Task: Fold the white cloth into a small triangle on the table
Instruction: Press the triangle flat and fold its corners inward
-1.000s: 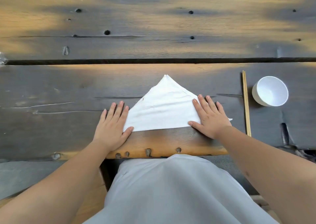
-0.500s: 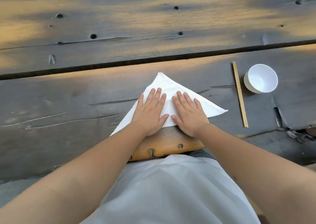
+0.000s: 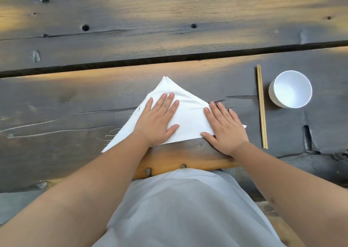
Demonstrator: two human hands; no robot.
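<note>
The white cloth [image 3: 190, 116] lies folded as a flat triangle near the table's front edge, its tip pointing away from me and its long edge toward me. My left hand [image 3: 157, 119] rests flat, palm down, on the cloth's left half, fingers spread. My right hand [image 3: 224, 129] lies flat over the cloth's right corner, partly on the wood. Only the tip of that corner shows past the hand. Loose threads fray from the cloth's left corner.
A pair of wooden chopsticks [image 3: 261, 107] lies to the right of the cloth, pointing away from me. A white bowl [image 3: 291, 89] stands just beyond them. The dark plank table [image 3: 75, 99] has a long gap running across behind the cloth.
Both hands came together at the cloth's middle, then the right hand slid out to the right corner. The left hand stayed on the left half.
</note>
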